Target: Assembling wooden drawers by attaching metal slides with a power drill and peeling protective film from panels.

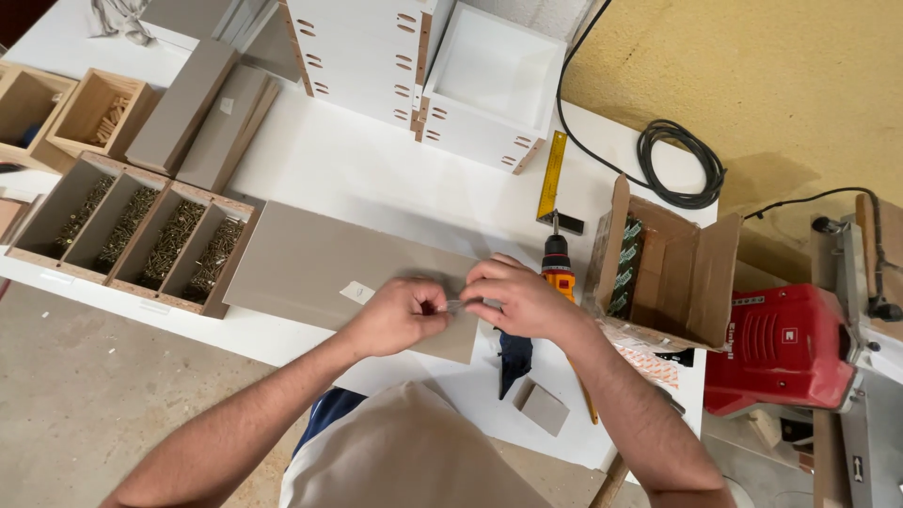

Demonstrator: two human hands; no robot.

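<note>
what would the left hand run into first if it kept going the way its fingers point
The left hand points rightward, so it would likely meet the right hand almost at once; both pinch a small item, too tiny to identify, above the grey panel.

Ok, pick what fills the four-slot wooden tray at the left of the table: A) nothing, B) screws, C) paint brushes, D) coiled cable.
B: each slot of the tray holds a heap of small dark screws, while the only coiled cable lies far off by the yellow wall, and both hands meet over the grey panel.
</note>
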